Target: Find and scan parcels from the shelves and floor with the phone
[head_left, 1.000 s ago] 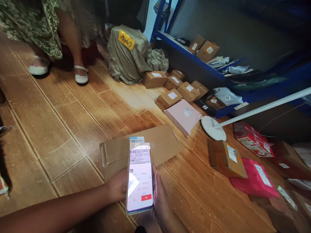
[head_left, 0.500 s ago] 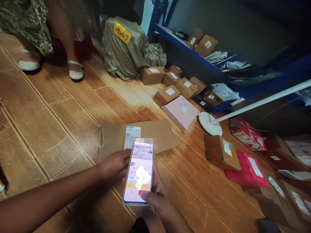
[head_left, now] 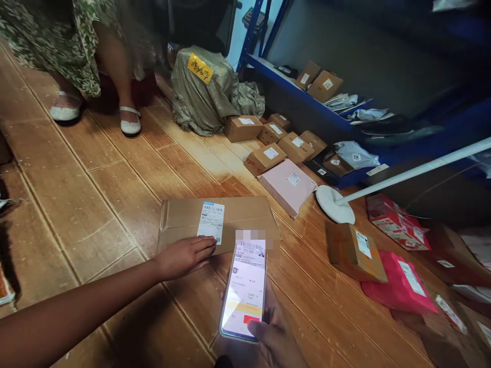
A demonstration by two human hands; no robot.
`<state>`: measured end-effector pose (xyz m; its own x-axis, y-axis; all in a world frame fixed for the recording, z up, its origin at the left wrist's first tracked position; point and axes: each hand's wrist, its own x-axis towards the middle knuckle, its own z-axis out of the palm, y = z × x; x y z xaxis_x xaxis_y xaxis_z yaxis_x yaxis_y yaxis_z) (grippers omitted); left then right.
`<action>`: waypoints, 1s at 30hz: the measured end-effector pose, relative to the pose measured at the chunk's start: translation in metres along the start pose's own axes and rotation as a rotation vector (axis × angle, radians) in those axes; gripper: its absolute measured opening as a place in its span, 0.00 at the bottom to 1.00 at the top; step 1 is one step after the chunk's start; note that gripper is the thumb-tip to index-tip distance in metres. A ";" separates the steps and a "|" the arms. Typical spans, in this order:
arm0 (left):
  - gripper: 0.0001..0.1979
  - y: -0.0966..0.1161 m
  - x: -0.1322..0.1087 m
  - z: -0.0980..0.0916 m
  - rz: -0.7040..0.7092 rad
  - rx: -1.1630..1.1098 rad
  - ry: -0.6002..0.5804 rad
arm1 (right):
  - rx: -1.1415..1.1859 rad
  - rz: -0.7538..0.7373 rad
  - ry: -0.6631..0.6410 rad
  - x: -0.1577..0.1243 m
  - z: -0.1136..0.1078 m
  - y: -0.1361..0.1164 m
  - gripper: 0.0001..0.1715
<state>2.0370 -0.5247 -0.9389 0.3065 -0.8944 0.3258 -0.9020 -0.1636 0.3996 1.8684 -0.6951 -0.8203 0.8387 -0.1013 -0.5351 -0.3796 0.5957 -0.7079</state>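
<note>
A flat brown cardboard box (head_left: 245, 214) lies on the wooden floor with a white shipping label (head_left: 210, 220) stuck to its top. Resting on its near edge is my left hand (head_left: 187, 258), fingers stretched out flat and touching the lower part of the label. My right hand (head_left: 274, 324) grips a smartphone (head_left: 245, 294), its thumb over a red button low on the lit screen. A barcode and printed text show at the top of that screen. The phone overlaps the near right part of the box.
A person in a patterned skirt and white shoes (head_left: 130, 122) is at the upper left. Beyond the box are a grey-green woven sack (head_left: 203, 102), several cartons (head_left: 268, 156) and a pink parcel (head_left: 289, 186). A white pole base (head_left: 333, 204) stands right, before blue shelving (head_left: 284, 79).
My right hand has moved the phone to the right, away from the label. My left hand now shows flat on the box, no longer partly behind the phone. The view has shifted slightly.
</note>
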 end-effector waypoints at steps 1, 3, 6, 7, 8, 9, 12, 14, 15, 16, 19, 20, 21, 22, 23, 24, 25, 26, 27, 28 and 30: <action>0.16 0.000 0.000 -0.002 -0.006 -0.021 0.003 | 0.022 0.006 -0.015 -0.001 0.001 -0.001 0.54; 0.16 0.006 0.002 -0.006 -0.050 -0.109 0.015 | 0.047 0.006 -0.027 -0.002 0.004 -0.002 0.53; 0.18 0.029 0.009 -0.015 -0.268 -0.463 0.086 | 0.057 0.002 -0.008 -0.002 0.006 0.004 0.52; 0.20 0.040 0.012 -0.018 -0.381 -0.659 0.108 | 0.063 0.006 0.007 -0.001 0.005 0.008 0.52; 0.22 0.050 0.017 -0.020 -0.500 -0.880 0.123 | 0.068 0.012 0.031 0.000 0.003 0.013 0.52; 0.24 0.060 0.021 -0.022 -0.614 -1.097 0.133 | 0.067 0.017 0.062 0.002 0.001 0.018 0.52; 0.29 0.076 0.033 -0.021 -0.897 -1.503 0.186 | 0.030 0.019 0.139 0.010 -0.007 0.033 0.51; 0.29 0.076 0.037 -0.018 -1.003 -1.545 0.220 | 0.002 0.019 0.121 0.015 -0.011 0.039 0.49; 0.28 0.075 0.038 -0.017 -1.035 -1.547 0.227 | -0.005 0.014 0.097 0.017 -0.011 0.040 0.48; 0.27 0.073 0.037 -0.015 -1.053 -1.550 0.228 | -0.007 0.004 0.072 0.019 -0.011 0.041 0.46; 0.23 0.068 0.034 -0.011 -1.048 -1.562 0.215 | -0.006 -0.036 0.022 0.021 -0.008 0.040 0.41; 0.22 0.068 0.033 -0.010 -1.043 -1.559 0.211 | -0.008 -0.044 0.010 0.021 -0.006 0.039 0.40; 0.21 0.068 0.032 -0.010 -1.042 -1.553 0.208 | -0.013 -0.045 0.002 0.020 -0.005 0.039 0.40; 0.21 0.068 0.032 -0.010 -1.046 -1.547 0.204 | -0.022 -0.038 -0.001 0.019 -0.004 0.038 0.41; 0.20 0.069 0.032 -0.011 -1.053 -1.545 0.201 | -0.032 -0.028 0.006 0.019 -0.003 0.038 0.41; 0.20 0.069 0.032 -0.012 -1.064 -1.544 0.196 | -0.042 -0.018 0.017 0.018 -0.002 0.037 0.42; 0.20 0.070 0.032 -0.014 -1.072 -1.543 0.190 | -0.053 -0.011 0.031 0.017 -0.001 0.037 0.42; 0.20 0.071 0.032 -0.016 -1.071 -1.540 0.180 | -0.070 -0.008 0.039 0.017 -0.001 0.036 0.41; 0.20 0.072 0.032 -0.018 -1.060 -1.532 0.168 | -0.091 -0.012 0.045 0.017 0.001 0.036 0.39; 0.19 0.073 0.032 -0.020 -1.039 -1.520 0.151 | -0.116 -0.026 0.050 0.018 0.002 0.036 0.35; 0.19 0.075 0.031 -0.024 -0.982 -1.491 0.111 | -0.177 -0.067 0.073 0.020 0.006 0.036 0.29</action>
<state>1.9859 -0.5544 -0.8778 0.5820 -0.6708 -0.4596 0.5960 -0.0326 0.8023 1.8738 -0.6711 -0.8542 0.8362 -0.1973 -0.5117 -0.3924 0.4366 -0.8095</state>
